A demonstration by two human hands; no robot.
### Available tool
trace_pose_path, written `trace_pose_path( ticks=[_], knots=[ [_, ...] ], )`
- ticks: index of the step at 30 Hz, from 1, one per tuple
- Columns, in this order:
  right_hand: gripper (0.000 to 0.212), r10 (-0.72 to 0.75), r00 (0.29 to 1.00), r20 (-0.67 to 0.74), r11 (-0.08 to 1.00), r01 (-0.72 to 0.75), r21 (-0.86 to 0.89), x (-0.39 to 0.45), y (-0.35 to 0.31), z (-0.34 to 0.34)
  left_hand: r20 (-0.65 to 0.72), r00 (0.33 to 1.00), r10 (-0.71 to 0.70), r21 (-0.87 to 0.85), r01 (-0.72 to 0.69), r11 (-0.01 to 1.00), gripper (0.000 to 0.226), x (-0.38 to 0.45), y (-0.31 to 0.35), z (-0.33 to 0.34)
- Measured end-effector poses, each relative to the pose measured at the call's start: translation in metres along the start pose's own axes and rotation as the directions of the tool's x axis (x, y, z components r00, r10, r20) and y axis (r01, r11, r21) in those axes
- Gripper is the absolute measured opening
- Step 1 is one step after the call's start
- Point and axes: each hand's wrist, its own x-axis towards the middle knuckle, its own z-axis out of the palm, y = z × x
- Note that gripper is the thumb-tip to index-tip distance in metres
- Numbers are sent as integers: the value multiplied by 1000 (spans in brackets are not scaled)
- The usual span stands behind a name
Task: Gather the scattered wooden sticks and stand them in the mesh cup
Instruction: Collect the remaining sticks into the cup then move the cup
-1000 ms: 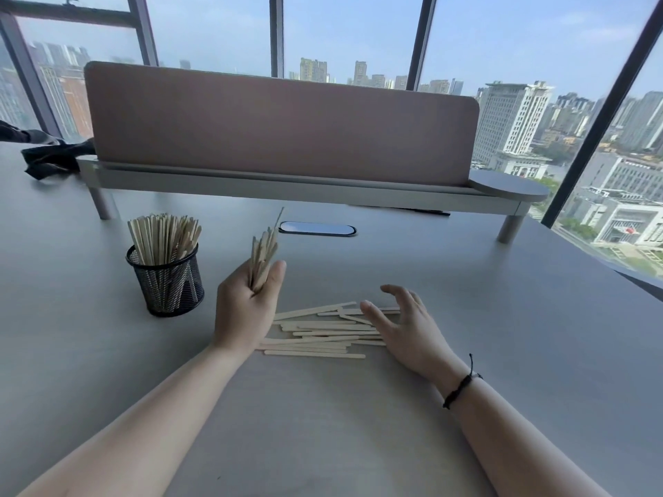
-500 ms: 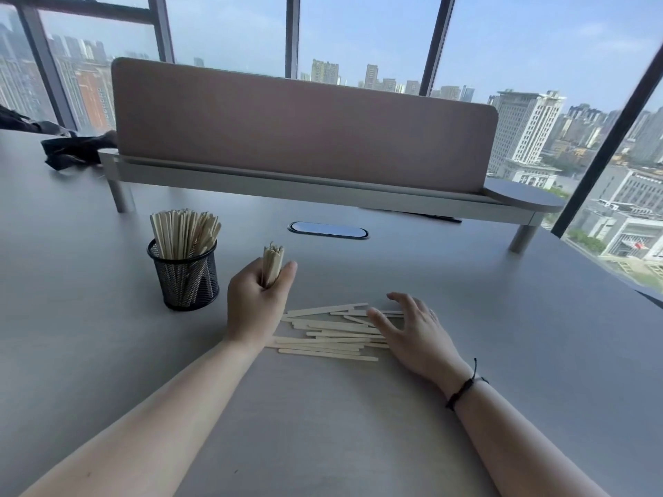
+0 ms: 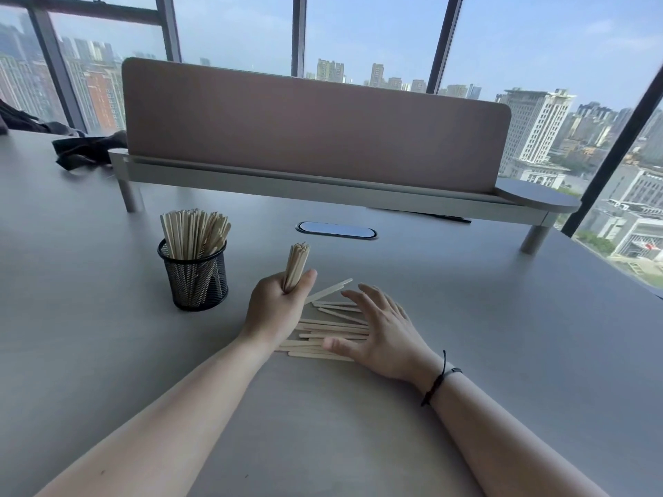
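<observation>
A black mesh cup (image 3: 195, 281) stands on the grey table, packed with several upright wooden sticks (image 3: 193, 233). To its right my left hand (image 3: 274, 308) grips a bundle of sticks (image 3: 297, 261) held upright, its lower end in my fist. A loose pile of flat sticks (image 3: 328, 330) lies on the table between my hands. My right hand (image 3: 380, 331) rests over the right side of that pile, fingers spread and straight, covering some of the sticks.
A pink divider panel (image 3: 315, 127) on a raised grey shelf (image 3: 323, 186) crosses the table behind. An oval cable port (image 3: 335, 231) sits in the tabletop. A dark bag (image 3: 86, 148) lies at the far left.
My left hand has squared the bundle into a tight upright bunch. My right hand has slid left over the loose pile, its fingers spreading flat across the sticks.
</observation>
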Motion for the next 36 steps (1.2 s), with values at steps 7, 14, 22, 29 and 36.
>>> trace_pose_path(
  ticks=[7, 14, 22, 29, 36],
  knots=[
    [110, -52, 995, 87, 995, 60, -84, 7, -4, 2, 5, 1000, -23, -34, 24, 999, 71, 2, 0, 1],
    [93, -55, 994, 95, 998, 54, 17, 9, -3, 7, -90, 996, 4, -117, -15, 993, 71, 0, 5, -1],
    [91, -54, 994, 92, 998, 57, -31, 9, -3, 7, -160, 985, -72, -205, 38, 978, 77, 5, -1, -5],
    [84, -56, 996, 69, 996, 61, -63, 5, -6, 5, -137, 989, -58, -197, 30, 980, 68, 4, -2, -4],
    [62, -143, 988, 62, 984, 149, -93, 2, -10, 5, -122, 990, -77, -212, 50, 976, 67, 6, -3, -5]
  ],
)
